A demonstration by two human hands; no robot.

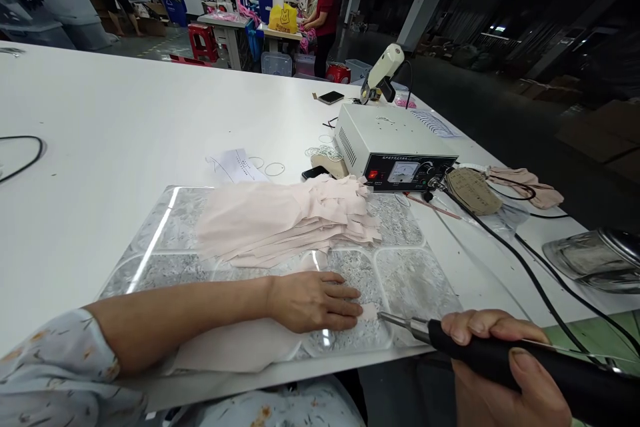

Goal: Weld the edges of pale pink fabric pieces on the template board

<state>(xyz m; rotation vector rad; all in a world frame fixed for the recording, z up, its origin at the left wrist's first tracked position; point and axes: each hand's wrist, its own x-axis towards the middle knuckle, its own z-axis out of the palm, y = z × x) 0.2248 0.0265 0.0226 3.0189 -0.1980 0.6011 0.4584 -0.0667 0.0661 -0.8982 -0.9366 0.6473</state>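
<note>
My left hand [315,301] lies flat, fingers stretched out, pressing a pale pink fabric piece [240,345] onto a grey marble-patterned mat [405,280]. The fabric's small end [370,311] shows just past my fingertips. In my right hand [505,353] is a corded handpiece with a black handle [485,355] and a slim metal tip. That tip points left and meets or nearly meets the fabric end; contact cannot be made out. Beyond my left hand rests a stack of pale pink fabric pieces [285,217], with layered uneven edges on the right.
A grey control box [400,147] with a dial stands behind the mat, its cable [515,260] running to the handpiece. A glass jar [595,260] lies at right. Phones [331,97], loose elastic loops [323,151] and paper [237,165] lie farther back. A person in red [327,7] stands near sewing machines.
</note>
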